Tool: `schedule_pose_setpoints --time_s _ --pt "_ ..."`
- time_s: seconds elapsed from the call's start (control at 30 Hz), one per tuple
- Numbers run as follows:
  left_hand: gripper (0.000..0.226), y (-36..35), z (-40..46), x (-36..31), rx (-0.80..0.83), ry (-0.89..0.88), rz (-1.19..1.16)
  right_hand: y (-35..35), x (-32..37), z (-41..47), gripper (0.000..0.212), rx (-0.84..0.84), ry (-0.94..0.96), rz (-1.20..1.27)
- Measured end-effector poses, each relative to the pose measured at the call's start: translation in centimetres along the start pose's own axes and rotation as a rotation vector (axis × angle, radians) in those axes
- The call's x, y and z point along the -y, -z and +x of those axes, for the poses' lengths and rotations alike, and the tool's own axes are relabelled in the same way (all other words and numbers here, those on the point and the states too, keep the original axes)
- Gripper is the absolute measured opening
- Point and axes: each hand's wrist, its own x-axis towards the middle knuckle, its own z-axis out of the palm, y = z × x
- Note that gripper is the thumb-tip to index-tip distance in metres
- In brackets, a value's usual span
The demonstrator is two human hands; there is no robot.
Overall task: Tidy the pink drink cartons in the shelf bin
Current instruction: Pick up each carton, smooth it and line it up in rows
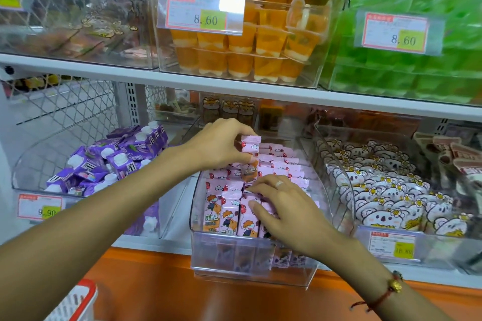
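**Both hands in the pink carton bin**

Head view: A clear plastic bin (317, 219) sits on the lower shelf (146, 243), its front lip jutting past the shelf edge. It is packed with pink drink cartons (229, 214) standing upright in rows, each printed with a cartoon child and a red balloon.

The left hand (221, 143) reaches in from the left over the middle of the bin, fingers curled, pinching one pink carton (249, 150) by its top; that carton is raised above its neighbours and stands roughly upright. The right hand (284, 206) comes in from the lower right with fingers fairly straight and spread, lying on the tops of the front and middle rows at the right side of the bin, its fingertips touching the cartons. It wears a ring, and a red cord bracelet (386, 292) circles the wrist.

To the left, another clear bin holds purple cartons (114, 156) with white caps, lying jumbled. To the right, a bin holds koala-face packets (391, 195) in rows. On the shelf above stand orange jelly cups (260, 44) behind a price tag (200, 12) reading 8.60, with green packets (422, 2) beside them. A red-and-white basket (75, 302) shows at the bottom left corner.
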Motion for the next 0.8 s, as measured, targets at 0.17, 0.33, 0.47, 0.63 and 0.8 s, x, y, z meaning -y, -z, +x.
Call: schedule_pose_setpoints --time_s 0.17,0.33,0.47,0.63,0.8 --pt "0.031 -2.7 2.1 0.5 0.253 -0.036 0.214 0.0 0.0 -0.2 0.040 -0.007 -0.007 -0.014" --pt "0.026 -3.4 1.8 1.7 0.219 -0.021 0.248 0.2 0.2 -0.3 0.040 -0.019 -0.015 -0.027" --pt "0.025 -2.5 2.4 1.6 0.376 -0.108 0.372 1.3 0.1 -0.4 0.040 -0.067 -0.038 -0.055" --pt "0.027 -1.6 2.1 1.8 0.257 -0.072 0.249 2.2 0.5 -0.6 0.037 -0.186 -0.052 -0.019" --pt "0.025 -2.0 0.7 1.5 0.261 -0.105 0.258 1.0 0.8 -0.9 0.044 0.012 0.005 -0.069"
